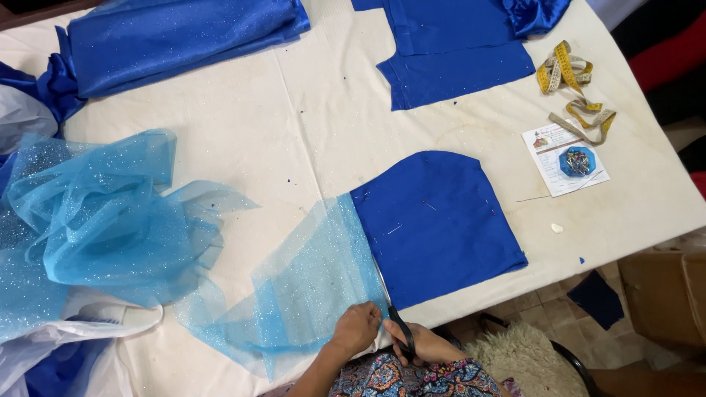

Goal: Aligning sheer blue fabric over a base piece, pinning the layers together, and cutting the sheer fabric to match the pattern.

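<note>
Scissors (397, 323) sit in your right hand (421, 344), fingers closed through the black handles, blades running toward twelve o'clock along the left edge of the royal-blue sleeve piece (435, 223). Your left hand (356, 328), at nine o'clock of them, presses flat on the glittery light-blue tulle (301, 283) under that piece. At two o'clock on the white table (294, 110) lie a pin box (577, 162) and a yellow tape measure (566, 73).
</note>
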